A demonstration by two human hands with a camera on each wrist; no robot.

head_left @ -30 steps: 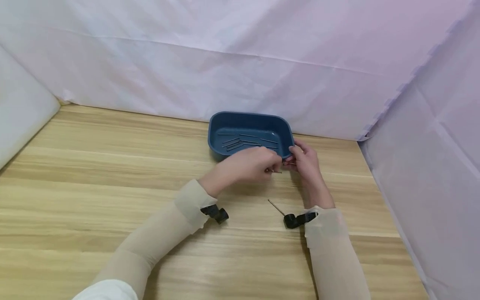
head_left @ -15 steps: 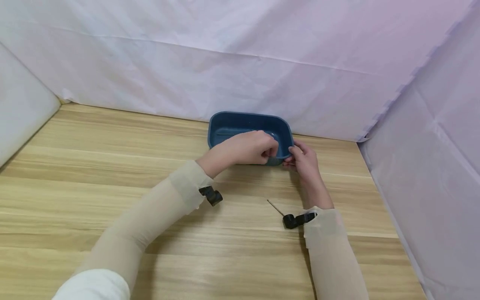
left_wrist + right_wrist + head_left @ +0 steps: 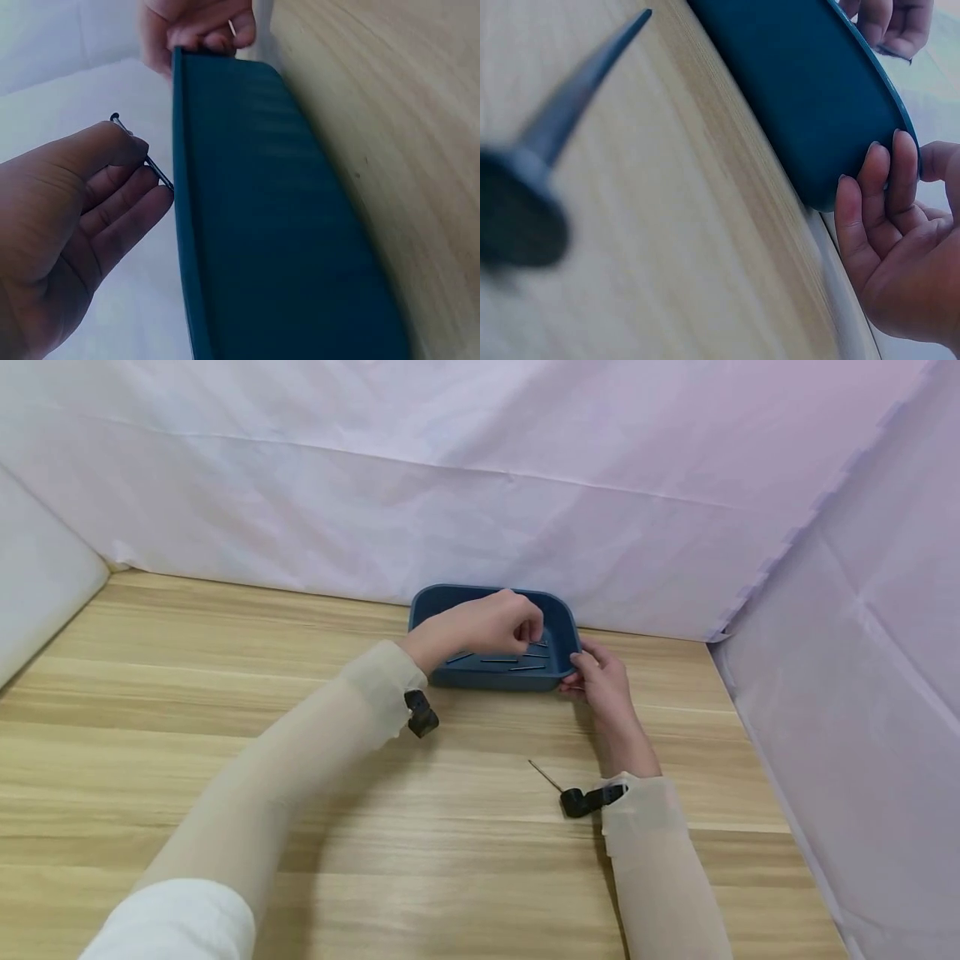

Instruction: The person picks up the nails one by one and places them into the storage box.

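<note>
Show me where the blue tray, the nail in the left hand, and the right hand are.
blue tray (image 3: 497,677): head view, near outer wall.
nail (image 3: 154,167): left wrist view, shaft beside the fingers.
left hand (image 3: 491,625): head view, knuckles.
right hand (image 3: 603,681): head view, back of hand.

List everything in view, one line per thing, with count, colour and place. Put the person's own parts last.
tray: one, dark blue, far middle of the table, against the backdrop.
nails in the tray: several, dark, lying on its floor; exact count unclear.
nail in the left hand: one, dark, pinched over the tray's rim.
nail on the table: one, dark, lying loose near the right wrist.
table: one, light wood grain, across the lower view.
backdrop: white sheeting, behind and on both sides of the table.
wrist cameras: two, black, one under each wrist.
sleeves: two, beige, on the forearms.
left hand: over the tray, pinching a nail.
right hand: holding the tray's right end.
</note>
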